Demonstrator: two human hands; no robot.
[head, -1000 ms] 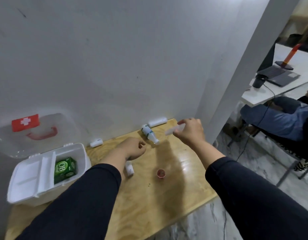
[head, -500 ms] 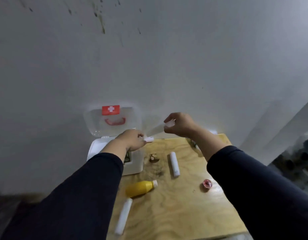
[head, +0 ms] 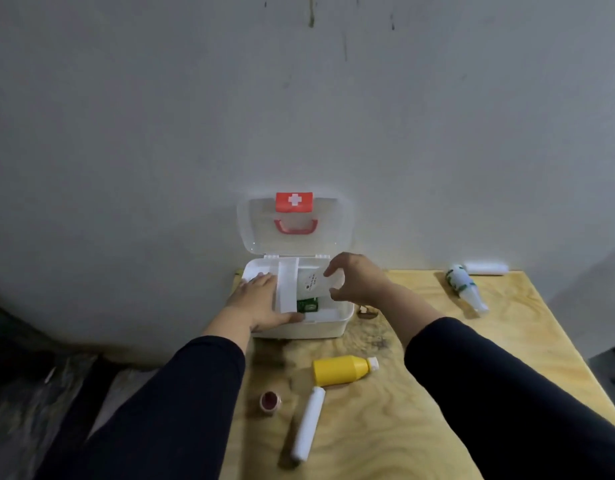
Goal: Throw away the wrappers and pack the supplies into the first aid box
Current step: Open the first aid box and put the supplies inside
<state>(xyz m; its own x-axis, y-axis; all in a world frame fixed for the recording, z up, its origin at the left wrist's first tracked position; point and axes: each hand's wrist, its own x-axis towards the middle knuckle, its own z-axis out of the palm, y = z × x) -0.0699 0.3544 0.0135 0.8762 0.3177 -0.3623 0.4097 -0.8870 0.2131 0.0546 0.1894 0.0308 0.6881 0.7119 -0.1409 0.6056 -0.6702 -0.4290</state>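
Note:
The white first aid box [head: 330, 323] stands open against the wall, its clear lid [head: 330, 233] with a red cross upright. A green carton [head: 308, 304] lies inside, beside a white inner tray [head: 287, 285]. My left hand [head: 257, 303] lies flat on the box's left side, fingers spread, thumb along the front rim. My right hand [head: 359, 280] pinches a white printed packet [head: 313, 284] and holds it just over the open compartment.
On the wooden table [head: 420, 427] lie a yellow bottle [head: 340, 369], a white tube [head: 307, 424], a small red cap [head: 269, 401], a green-and-white bottle [head: 463, 287] and a white roll [head: 486, 268] at the wall. The table's left edge drops off beside the box.
The view has swung left, bringing the box to the centre. My right hand carried the white packet down over the box. My left hand let go of the packet and moved onto the box.

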